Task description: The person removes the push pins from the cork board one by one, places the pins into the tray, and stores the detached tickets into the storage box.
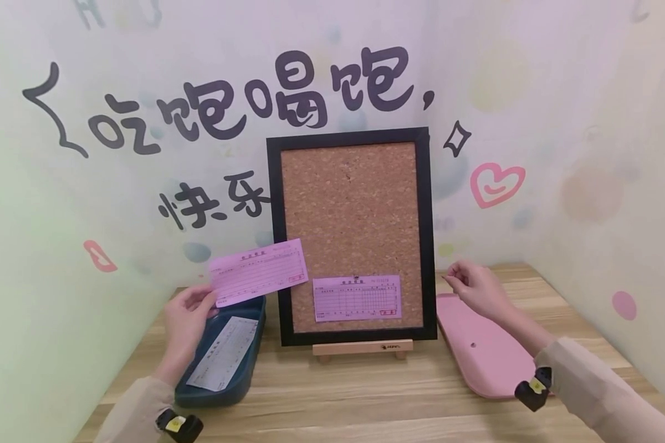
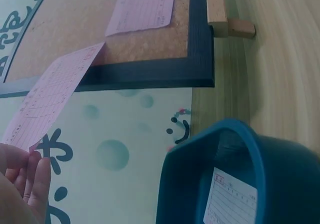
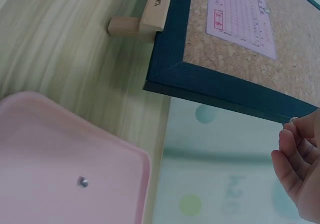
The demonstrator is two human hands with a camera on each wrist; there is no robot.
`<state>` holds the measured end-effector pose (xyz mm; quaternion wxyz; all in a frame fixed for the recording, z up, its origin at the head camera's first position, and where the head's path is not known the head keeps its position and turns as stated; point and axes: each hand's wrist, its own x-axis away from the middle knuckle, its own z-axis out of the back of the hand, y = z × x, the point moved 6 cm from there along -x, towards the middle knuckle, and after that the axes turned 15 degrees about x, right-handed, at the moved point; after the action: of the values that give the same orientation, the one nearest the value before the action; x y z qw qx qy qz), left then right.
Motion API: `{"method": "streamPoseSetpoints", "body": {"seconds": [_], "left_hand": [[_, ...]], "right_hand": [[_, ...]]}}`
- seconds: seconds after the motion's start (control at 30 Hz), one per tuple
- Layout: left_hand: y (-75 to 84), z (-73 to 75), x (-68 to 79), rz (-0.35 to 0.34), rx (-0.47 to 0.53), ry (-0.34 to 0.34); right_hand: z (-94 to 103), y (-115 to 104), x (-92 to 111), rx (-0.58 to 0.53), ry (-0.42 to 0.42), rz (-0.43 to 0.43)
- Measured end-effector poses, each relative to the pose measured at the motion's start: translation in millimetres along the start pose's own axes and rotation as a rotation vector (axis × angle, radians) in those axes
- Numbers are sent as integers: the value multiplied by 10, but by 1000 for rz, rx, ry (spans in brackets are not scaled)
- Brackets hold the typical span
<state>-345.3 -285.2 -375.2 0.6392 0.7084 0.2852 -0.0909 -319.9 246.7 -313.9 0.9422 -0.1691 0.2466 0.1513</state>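
A rectangular cork board [image 1: 354, 209], grainy and black-framed, stands on a wooden easel [image 1: 360, 349] between a rounded pink tray [image 1: 499, 363] and a deep blue tray [image 1: 216, 399]. One flat pink slip [image 1: 357, 300] is on the lower cork; the left hand [image 1: 187, 317] pinches a second paper slip [image 1: 260, 272] before the board's left edge. Right of the board, the right hand [image 1: 476, 289] pinches a tiny pin [image 3: 293, 119].

My left hand [image 1: 185, 317] pinches a rectangular pink printed paper slip [image 1: 260, 271], tilted, its right end in front of a black-framed cork board [image 1: 354, 209] upright on a pale wooden easel [image 1: 360, 349]. A second pink paper slip [image 1: 357, 299] sits low against the cork. My right hand [image 1: 476, 289] pinches something tiny [image 1: 445, 279] near a pink oblong tray [image 1: 493, 357]; a dark blue oblong tray [image 1: 216, 397] holds a white printed paper slip [image 1: 223, 354].
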Motion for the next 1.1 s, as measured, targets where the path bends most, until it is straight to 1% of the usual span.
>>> {"method": "streamPoseSetpoints", "body": {"seconds": [0.03,0.07,0.1,0.13,0.17,0.2,0.23,0.27,0.3,0.33,0.37,0.4,0.5,0.63,0.7,0.8,0.83,0.87,0.97,1.03,1.07,1.1], "left_hand": [[-95,87,-22,6,37,-1],[-190,173,-44,12,10,15],[-307,269,-73,15,16,26],[-388,347,-92,16,1,31],[-413,397,-81,18,36,24],[-477,471,-86,21,24,32],[-524,539,-86,25,37,44],[-602,619,-95,17,4,69],[-610,663,-78,22,-4,86],[-624,709,-64,22,-35,105],[-634,751,-51,31,-35,127],[-688,812,-54,36,-76,165],[-669,877,-4,70,-84,218],[-674,946,47,105,-35,262],[-676,968,77,120,-7,277],[-650,991,138,130,0,286],[-636,997,162,129,0,284],[-604,996,185,123,4,267],[-548,1007,267,133,24,267],[-521,1011,320,156,15,283],[-527,1022,343,173,5,296],[-559,1046,362,193,-10,323]], "right_hand": [[-8,18,18,0,-6,-7],[-16,36,37,2,-11,-13],[-25,54,57,5,-17,-19],[-33,73,79,5,-23,-27],[-46,94,102,6,-32,-38],[-58,116,123,7,-38,-49],[-69,137,144,9,-43,-57],[-78,156,166,11,-49,-66],[-86,176,187,12,-53,-73],[-91,195,208,11,-56,-79],[-97,214,228,8,-59,-85],[-103,231,245,6,-59,-87],[-120,274,292,-6,-63,-92],[-155,322,345,-25,-60,-88],[-182,352,381,-34,-64,-93],[-230,398,442,-44,-90,-115],[-248,416,463,-47,-101,-127],[-267,432,485,-53,-111,-138],[-306,469,540,-62,-135,-167],[-325,485,573,-66,-142,-180],[-335,492,588,-69,-145,-183],[-344,500,602,-68,-145,-182]]}}
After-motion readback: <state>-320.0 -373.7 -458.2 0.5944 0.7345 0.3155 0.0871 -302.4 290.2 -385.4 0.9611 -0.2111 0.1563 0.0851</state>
